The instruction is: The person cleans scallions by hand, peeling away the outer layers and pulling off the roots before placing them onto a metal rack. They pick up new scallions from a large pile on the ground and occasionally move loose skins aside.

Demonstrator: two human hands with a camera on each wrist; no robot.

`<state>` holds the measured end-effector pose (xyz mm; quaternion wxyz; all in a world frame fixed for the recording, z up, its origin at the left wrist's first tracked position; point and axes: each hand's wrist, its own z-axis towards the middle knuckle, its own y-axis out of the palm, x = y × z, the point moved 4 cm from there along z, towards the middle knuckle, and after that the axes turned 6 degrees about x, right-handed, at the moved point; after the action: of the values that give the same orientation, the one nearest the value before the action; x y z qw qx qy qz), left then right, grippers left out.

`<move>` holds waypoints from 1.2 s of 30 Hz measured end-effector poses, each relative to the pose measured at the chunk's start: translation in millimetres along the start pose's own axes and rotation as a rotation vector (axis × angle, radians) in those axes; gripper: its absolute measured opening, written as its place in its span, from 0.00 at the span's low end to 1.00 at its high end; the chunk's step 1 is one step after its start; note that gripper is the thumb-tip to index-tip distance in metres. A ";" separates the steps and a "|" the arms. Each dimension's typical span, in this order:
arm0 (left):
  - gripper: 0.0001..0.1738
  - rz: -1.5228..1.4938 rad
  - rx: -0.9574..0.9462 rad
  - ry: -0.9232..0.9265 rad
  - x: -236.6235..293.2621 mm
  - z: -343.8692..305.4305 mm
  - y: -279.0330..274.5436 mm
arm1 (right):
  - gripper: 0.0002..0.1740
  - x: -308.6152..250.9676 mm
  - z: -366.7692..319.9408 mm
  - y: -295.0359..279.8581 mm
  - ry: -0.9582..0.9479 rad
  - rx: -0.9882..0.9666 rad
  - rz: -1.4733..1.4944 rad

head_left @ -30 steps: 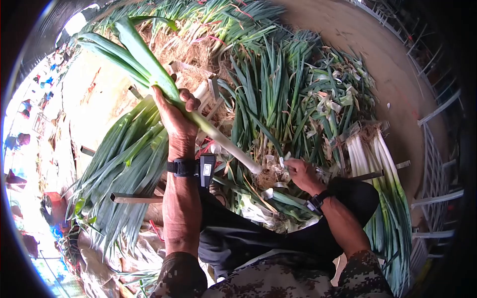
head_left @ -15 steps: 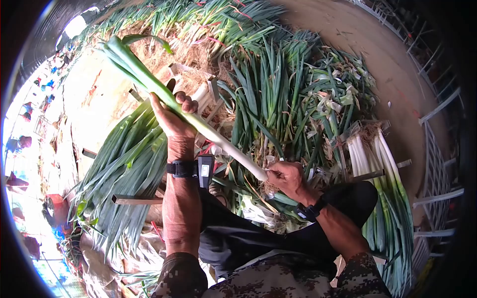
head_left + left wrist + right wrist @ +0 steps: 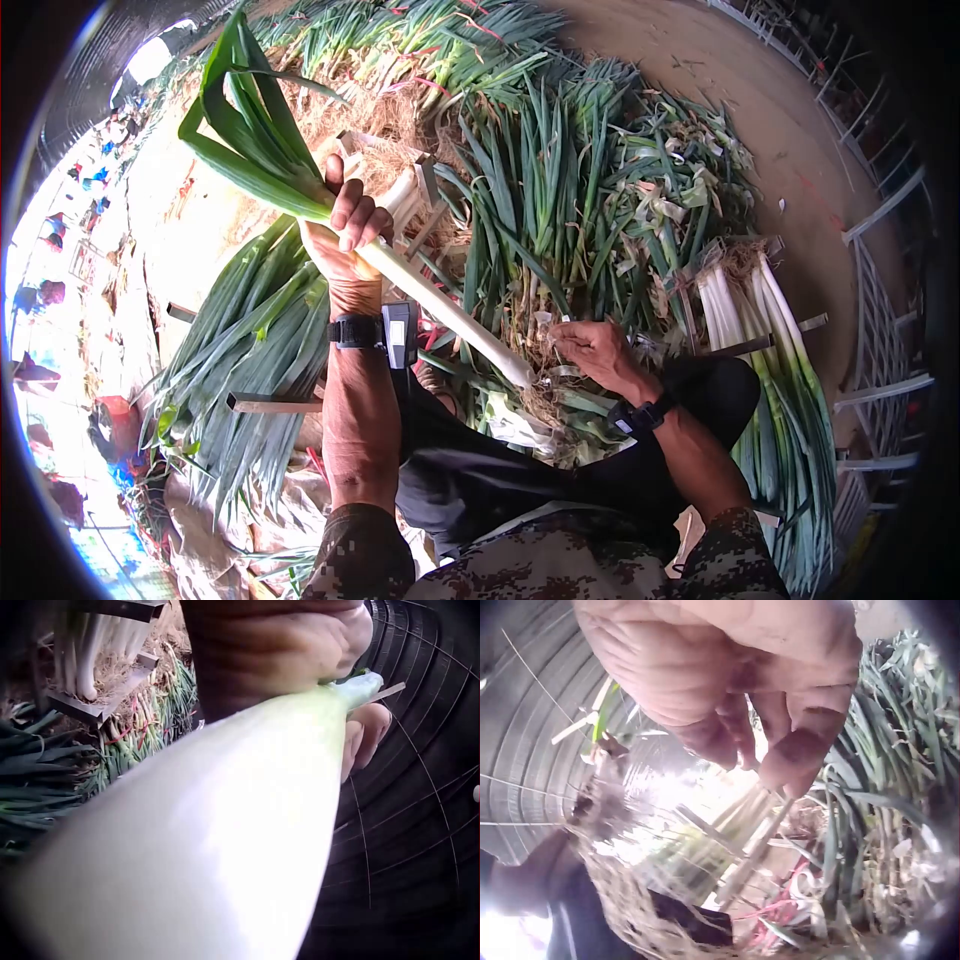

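My left hand [image 3: 345,225] grips a long green onion [image 3: 450,315] at the upper part of its white stalk, fingers curled round it. Its green leaves [image 3: 255,140] fan out up and left, while the root end slants down to the right. In the left wrist view the pale stalk [image 3: 217,825] fills the middle, running up to the hand. My right hand [image 3: 597,352] is just right of the root end, fingers loosely bent. The right wrist view shows a gap between thumb and fingers [image 3: 799,750], with the hairy roots [image 3: 622,892] to the left.
Green onions with long leaves [image 3: 250,340] lie over a metal rack bar [image 3: 275,404] at left. More onions [image 3: 540,190] are heaped ahead, beside peeled leaf scraps [image 3: 690,190]. White-stalked onions [image 3: 775,310] rest on a rack at right. Dark-trousered legs [image 3: 500,490] are below.
My right hand came in from the right to the root end, then drew back slightly from it. The onion's root end sank lower, its leaves spread, and my left fingers closed further over the stalk.
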<state>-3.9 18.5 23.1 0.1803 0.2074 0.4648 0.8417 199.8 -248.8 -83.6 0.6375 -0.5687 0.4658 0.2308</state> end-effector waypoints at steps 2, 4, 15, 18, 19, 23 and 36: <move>0.23 0.020 0.000 0.004 0.3 1.2 1.3 | 0.18 -24.6 -2.3 -0.3 0.021 -0.077 0.074; 0.23 0.039 0.001 0.002 1.2 0.6 0.9 | 0.19 -41.1 -6.3 4.1 -0.040 -0.123 0.176; 0.36 0.148 0.099 0.074 5.6 -2.3 -22.1 | 0.13 -28.0 -8.9 22.9 -0.113 -0.059 0.169; 0.41 0.249 0.313 0.067 -4.8 -2.5 -24.9 | 0.11 -22.9 -4.9 21.1 -0.053 -0.073 -0.122; 0.41 0.291 0.378 0.062 -8.9 -3.5 -23.4 | 0.11 -22.4 -5.5 18.9 -0.005 -0.089 -0.229; 0.27 0.599 0.462 0.098 -28.8 -4.4 -13.9 | 0.14 -6.4 -3.7 16.6 -0.163 0.045 0.010; 0.21 1.233 0.077 0.090 -94.5 -14.7 -11.5 | 0.14 -119.6 19.3 -23.8 -0.394 -0.013 -0.226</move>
<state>70.0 -33.1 -11.0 -0.3664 0.4086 0.2966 0.7815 170.9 -208.3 29.4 0.7342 -0.5655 0.2640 0.2674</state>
